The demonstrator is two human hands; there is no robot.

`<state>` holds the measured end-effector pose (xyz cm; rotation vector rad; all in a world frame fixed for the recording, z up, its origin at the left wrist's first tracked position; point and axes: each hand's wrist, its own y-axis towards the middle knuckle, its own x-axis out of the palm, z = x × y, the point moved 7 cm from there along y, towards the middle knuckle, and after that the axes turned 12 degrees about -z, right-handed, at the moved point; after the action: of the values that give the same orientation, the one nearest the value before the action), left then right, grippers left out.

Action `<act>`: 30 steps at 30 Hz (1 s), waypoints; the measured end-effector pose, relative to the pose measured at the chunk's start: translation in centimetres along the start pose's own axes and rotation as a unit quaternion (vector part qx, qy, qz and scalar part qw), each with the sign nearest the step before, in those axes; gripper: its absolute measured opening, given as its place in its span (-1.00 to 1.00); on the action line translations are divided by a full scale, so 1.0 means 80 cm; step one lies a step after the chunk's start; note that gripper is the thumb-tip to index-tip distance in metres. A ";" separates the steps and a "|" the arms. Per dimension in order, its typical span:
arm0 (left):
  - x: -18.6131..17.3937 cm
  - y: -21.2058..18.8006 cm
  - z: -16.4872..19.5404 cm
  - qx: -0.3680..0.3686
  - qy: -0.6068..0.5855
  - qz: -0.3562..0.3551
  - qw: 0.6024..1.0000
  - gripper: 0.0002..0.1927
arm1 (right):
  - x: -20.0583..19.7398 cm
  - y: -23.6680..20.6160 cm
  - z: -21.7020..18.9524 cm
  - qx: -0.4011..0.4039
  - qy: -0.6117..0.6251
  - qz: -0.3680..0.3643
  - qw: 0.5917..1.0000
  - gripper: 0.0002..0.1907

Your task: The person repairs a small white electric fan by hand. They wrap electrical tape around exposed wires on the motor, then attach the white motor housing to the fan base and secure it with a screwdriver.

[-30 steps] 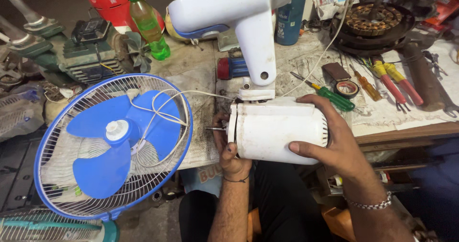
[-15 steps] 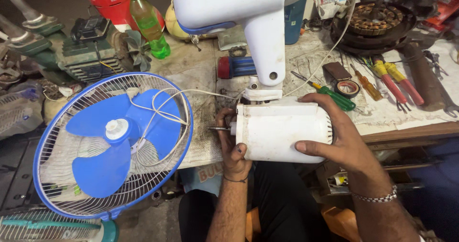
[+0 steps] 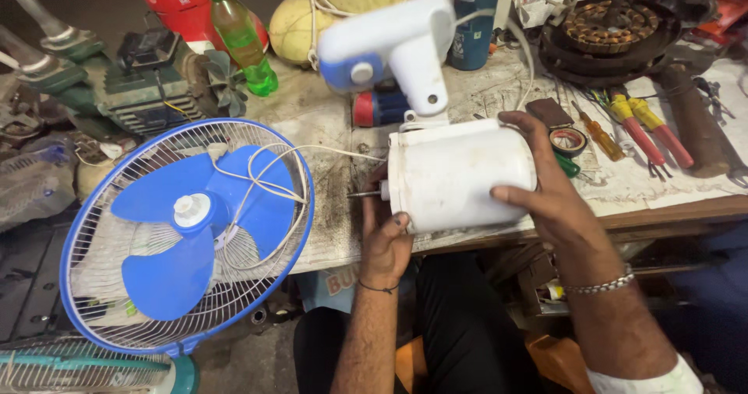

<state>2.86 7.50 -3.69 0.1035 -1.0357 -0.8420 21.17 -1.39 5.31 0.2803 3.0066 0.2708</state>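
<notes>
I hold a white fan motor housing (image 3: 456, 176) over the bench edge, its metal shaft pointing left. My right hand (image 3: 545, 184) grips the housing's rear end from the right. My left hand (image 3: 386, 242) supports the front face from below, near the shaft. The white and blue fan stand (image 3: 389, 47) is joined to the housing's top and tilts away over the bench. A white cord (image 3: 265, 176) runs from the housing across the blue fan guard (image 3: 183, 238), whose blue blades lie inside it at the left.
On the bench (image 3: 327, 129) lie red and yellow handled screwdrivers and pliers (image 3: 639, 125), a tape roll (image 3: 569, 139), a wound motor stator (image 3: 615, 24), a green bottle (image 3: 241, 36), a dark blue can (image 3: 474, 16) and a green machine (image 3: 132, 82). A teal guard (image 3: 78, 367) sits lower left.
The fan stand has swung left and away. The housing has shifted slightly, and both hands have kept their hold on it.
</notes>
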 end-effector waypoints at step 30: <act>0.021 0.013 -0.012 -0.062 0.006 -0.047 0.997 0.21 | -0.002 -0.012 0.006 -0.142 0.006 0.045 0.989 0.14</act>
<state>4.59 6.86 -2.51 0.0526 -0.9697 -0.9884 21.23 -2.28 4.65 0.3868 2.9183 0.7033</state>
